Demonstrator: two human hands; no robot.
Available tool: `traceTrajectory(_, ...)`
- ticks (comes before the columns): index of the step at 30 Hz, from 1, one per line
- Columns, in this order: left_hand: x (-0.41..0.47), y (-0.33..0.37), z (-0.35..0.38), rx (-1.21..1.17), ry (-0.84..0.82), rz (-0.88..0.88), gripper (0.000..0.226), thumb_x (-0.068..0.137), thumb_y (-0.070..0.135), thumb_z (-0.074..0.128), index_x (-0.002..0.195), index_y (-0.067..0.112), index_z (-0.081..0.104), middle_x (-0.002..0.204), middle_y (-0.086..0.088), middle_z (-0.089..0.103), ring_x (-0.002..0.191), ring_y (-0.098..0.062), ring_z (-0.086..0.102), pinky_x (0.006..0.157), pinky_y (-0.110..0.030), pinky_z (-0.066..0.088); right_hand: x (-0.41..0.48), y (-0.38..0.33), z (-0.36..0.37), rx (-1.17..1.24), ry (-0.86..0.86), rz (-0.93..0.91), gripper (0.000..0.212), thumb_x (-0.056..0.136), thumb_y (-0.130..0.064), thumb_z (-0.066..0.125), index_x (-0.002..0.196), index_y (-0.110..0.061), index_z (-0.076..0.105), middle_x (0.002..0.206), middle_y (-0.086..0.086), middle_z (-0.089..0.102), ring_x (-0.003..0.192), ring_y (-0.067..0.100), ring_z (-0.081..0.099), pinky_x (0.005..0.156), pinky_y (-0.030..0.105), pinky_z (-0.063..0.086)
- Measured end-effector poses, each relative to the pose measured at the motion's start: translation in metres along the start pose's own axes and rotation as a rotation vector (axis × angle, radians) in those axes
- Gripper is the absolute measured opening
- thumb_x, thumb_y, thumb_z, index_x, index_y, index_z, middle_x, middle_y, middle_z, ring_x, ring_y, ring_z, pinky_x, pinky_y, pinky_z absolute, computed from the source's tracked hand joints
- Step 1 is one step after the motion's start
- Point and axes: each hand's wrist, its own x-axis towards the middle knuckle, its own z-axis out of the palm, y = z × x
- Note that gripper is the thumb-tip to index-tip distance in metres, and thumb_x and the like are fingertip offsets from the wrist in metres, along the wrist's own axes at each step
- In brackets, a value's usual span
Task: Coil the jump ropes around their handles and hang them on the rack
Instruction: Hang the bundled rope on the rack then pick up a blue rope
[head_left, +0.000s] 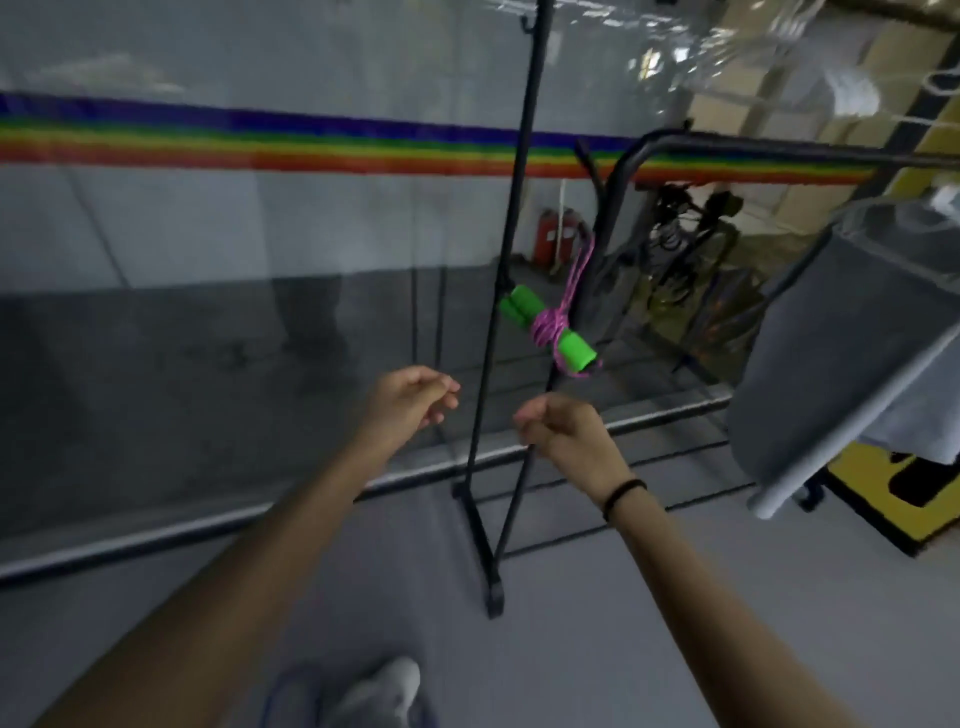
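A jump rope with green handles (549, 332) and pink cord coiled round them hangs by a cord loop from the black rack (511, 223), tilted down to the right. Below it, my left hand (410, 397) and my right hand (563, 428) are both raised in front of the rack's upright pole. Their fingers are loosely curled and hold nothing. Neither hand touches the rope. A blue rope (283, 691) lies on the floor near my shoe at the bottom edge, blurred.
The rack's foot (488, 566) stands on the grey floor just ahead. A glass wall with a rainbow stripe (260, 140) runs behind it. A grey fabric cart (841, 353) stands to the right, beside a yellow-and-black mat (893, 493).
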Motion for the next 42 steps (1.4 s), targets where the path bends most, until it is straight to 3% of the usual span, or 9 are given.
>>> traceTrajectory(6, -0.148, -0.054, -0.033, -0.08, 0.122, -0.186, 0.024, 0.092, 0.003, 0.049, 0.073, 0.009, 0.062, 0.043, 0.012, 0.062, 0.041, 0.005, 0.054, 0.044, -0.005, 0.039, -0.11, 0.009, 0.053, 0.092, -0.428, 0.134, 0.019, 0.087, 0.007, 0.045, 0.077, -0.006, 0.055, 0.067, -0.004, 0.058, 0.059, 0.005, 0.055, 0.049, 0.009, 0.042)
traceTrajectory(14, -0.256, -0.113, -0.074, -0.131, 0.278, -0.363, 0.026, 0.091, 0.001, 0.051, 0.07, 0.01, 0.063, 0.048, 0.009, 0.065, 0.046, 0.003, 0.059, 0.049, -0.008, 0.046, -0.186, 0.036, 0.102, -0.003, -0.7, 0.208, 0.023, 0.086, -0.001, 0.051, 0.074, -0.019, 0.058, 0.075, 0.002, 0.063, 0.068, 0.011, 0.058, 0.06, 0.018, 0.045)
traceTrajectory(19, -0.31, -0.159, -0.093, -0.126, 0.359, -0.423, 0.027, 0.09, 0.001, 0.052, 0.068, 0.011, 0.064, 0.047, 0.008, 0.065, 0.045, 0.003, 0.058, 0.049, -0.007, 0.045, -0.224, 0.074, 0.151, 0.031, -0.746, 0.323, 0.016, 0.087, 0.0, 0.051, 0.077, -0.012, 0.057, 0.07, 0.004, 0.062, 0.058, 0.007, 0.057, 0.051, 0.01, 0.044)
traceTrajectory(24, -0.351, -0.22, -0.095, -0.138, 0.375, -0.474, 0.025, 0.09, 0.0, 0.052, 0.069, 0.008, 0.063, 0.044, 0.007, 0.063, 0.041, 0.002, 0.055, 0.046, -0.007, 0.043, -0.254, 0.134, 0.208, 0.043, -0.718, 0.447, 0.02, 0.087, 0.0, 0.049, 0.073, -0.012, 0.056, 0.066, 0.006, 0.061, 0.055, 0.01, 0.056, 0.046, 0.013, 0.042)
traceTrajectory(32, -0.378, -0.413, -0.07, -0.157, 0.411, -0.452, 0.023, 0.09, 0.0, 0.053, 0.07, 0.007, 0.062, 0.045, 0.007, 0.062, 0.041, 0.002, 0.052, 0.047, -0.007, 0.042, -0.292, 0.377, 0.327, -0.104, -0.642, 0.769, 0.033, 0.09, -0.003, 0.042, 0.059, -0.012, 0.042, 0.045, 0.003, 0.048, 0.032, 0.009, 0.044, 0.035, 0.012, 0.031)
traceTrajectory(35, -0.379, -0.515, -0.053, -0.156, 0.4, -0.435, 0.024, 0.09, 0.0, 0.052, 0.068, 0.006, 0.061, 0.043, 0.007, 0.061, 0.039, 0.002, 0.051, 0.045, -0.006, 0.04, -0.313, 0.502, 0.385, -0.312, -0.642, 0.726, 0.026, 0.088, -0.014, 0.044, 0.063, -0.016, 0.049, 0.067, 0.008, 0.058, 0.055, 0.017, 0.052, 0.054, 0.023, 0.042)
traceTrajectory(37, -0.379, -0.585, -0.043, -0.153, 0.394, -0.413, 0.026, 0.09, -0.002, 0.05, 0.068, 0.007, 0.061, 0.043, 0.006, 0.062, 0.039, 0.002, 0.052, 0.045, -0.006, 0.041, -0.326, 0.578, 0.422, -0.509, -0.622, 0.65, 0.024, 0.088, -0.018, 0.04, 0.087, -0.008, 0.061, 0.094, 0.016, 0.063, 0.077, 0.023, 0.057, 0.068, 0.028, 0.039)
traceTrajectory(39, -0.382, -0.649, -0.035, -0.132, 0.386, -0.403, 0.026, 0.091, 0.0, 0.05, 0.07, 0.008, 0.062, 0.044, 0.007, 0.063, 0.041, 0.003, 0.053, 0.046, -0.006, 0.04, -0.34, 0.637, 0.452, -0.628, -0.616, 0.625, 0.035, 0.091, -0.02, 0.036, 0.116, -0.002, 0.054, 0.118, 0.02, 0.06, 0.105, 0.03, 0.059, 0.081, 0.032, 0.043)
traceTrajectory(42, -0.388, -0.725, -0.024, -0.078, 0.374, -0.41, 0.026, 0.092, 0.004, 0.05, 0.071, 0.011, 0.061, 0.045, 0.01, 0.063, 0.04, 0.004, 0.052, 0.045, -0.006, 0.039, -0.353, 0.697, 0.479, -0.726, -0.578, 0.549, 0.043, 0.088, -0.024, 0.042, 0.126, -0.004, 0.042, 0.125, 0.022, 0.049, 0.115, 0.037, 0.051, 0.095, 0.038, 0.042)
